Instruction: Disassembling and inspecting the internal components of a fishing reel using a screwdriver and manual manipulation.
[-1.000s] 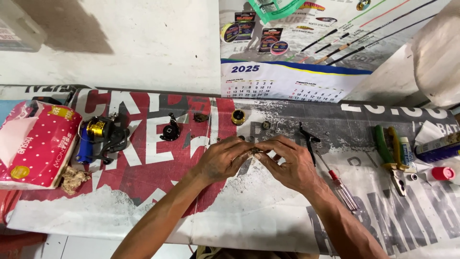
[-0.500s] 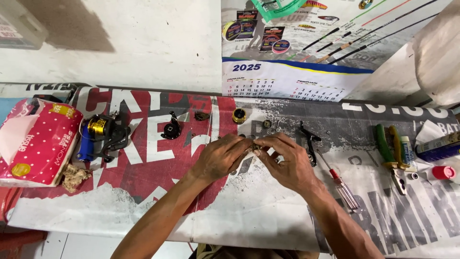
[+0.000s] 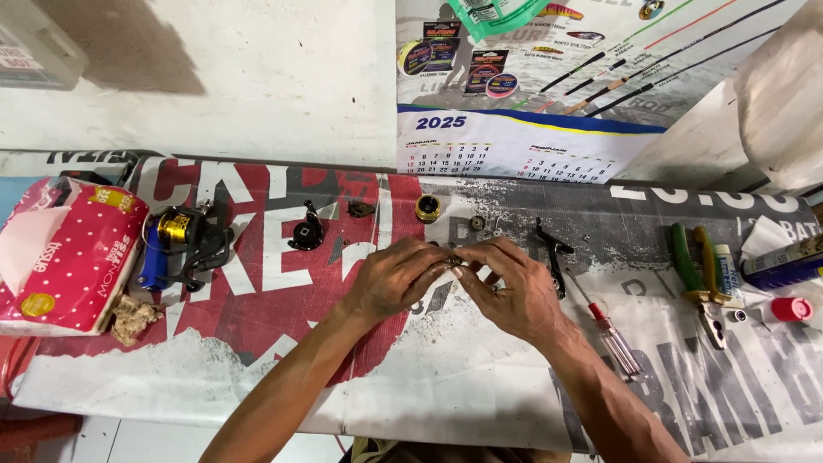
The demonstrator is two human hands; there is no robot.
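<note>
We see a white wall (image 3: 257, 77) behind the bench (image 3: 446, 386), a calendar poster (image 3: 531, 129) hanging there, and a printed banner (image 3: 283, 266) covering the benchtop.

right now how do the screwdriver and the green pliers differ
The screwdriver is slim, with a red collar and clear handle; the pliers are bulkier, with green and yellow grips. The screwdriver lies slanted close beside the right hand; the pliers lie farther right, near a red cap. Both rest untouched on the printed banner, while both hands, the left hand included, pinch a small metal part.
</note>
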